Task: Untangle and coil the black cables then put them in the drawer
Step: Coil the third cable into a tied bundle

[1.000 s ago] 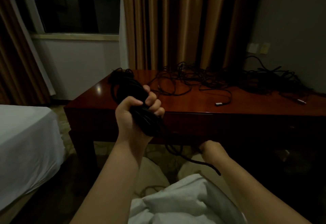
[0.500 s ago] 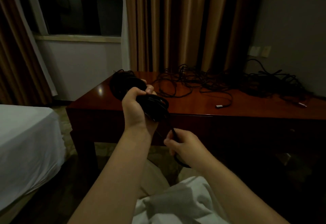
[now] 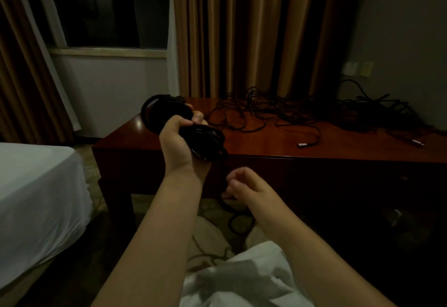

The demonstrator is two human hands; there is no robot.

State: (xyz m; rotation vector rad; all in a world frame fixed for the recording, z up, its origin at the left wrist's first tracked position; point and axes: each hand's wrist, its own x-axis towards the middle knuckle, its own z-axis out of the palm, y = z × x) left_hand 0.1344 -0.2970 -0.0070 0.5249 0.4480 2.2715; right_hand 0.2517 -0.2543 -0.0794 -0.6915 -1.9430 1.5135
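Head view — black coiled cable (image 3: 193, 132), glossy loops bunching; left hand (image 3: 180, 145) gripping it, right hand (image 3: 244, 185) pinching its trailing end.

The bench (image 3: 278, 144) is dark reddish wood with a glossy polish, a light glinting near its left corner. The coiled cable (image 3: 205, 137) has a smooth black sheath with a slight sheen; the tangled cables (image 3: 314, 110) along the bench's back edge look matt, one ending in a small metallic plug (image 3: 302, 144). The bed (image 3: 36, 197) wears smooth white cloth, and the curtains (image 3: 242, 28) are pleated tan fabric
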